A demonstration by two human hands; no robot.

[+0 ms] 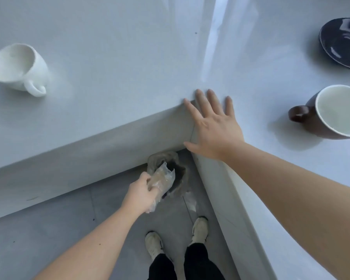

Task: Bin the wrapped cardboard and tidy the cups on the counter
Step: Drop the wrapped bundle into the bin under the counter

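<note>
**Fingers: one set closed on the wrapped cardboard, the other spread flat**

The fingers of the left hand [140, 191] are closed around one wrapped cardboard [161, 181], a brown piece in clear crinkled film that sticks out past the fingertips, over the dark mouth of one grey bin [167, 158] on the floor just beyond them. The fingers of the right hand [211, 123] are spread wide and flat, holding nothing, resting at the inner corner of the pale tabletop [113, 63]. Two cups stand on it: one white cup [18, 67] far off to the left of those fingers, one brown cup [329, 114] to their right. One dark saucer [341, 42] lies beyond the brown cup. Two pale shoes [199, 229] show below the left wrist.
</note>
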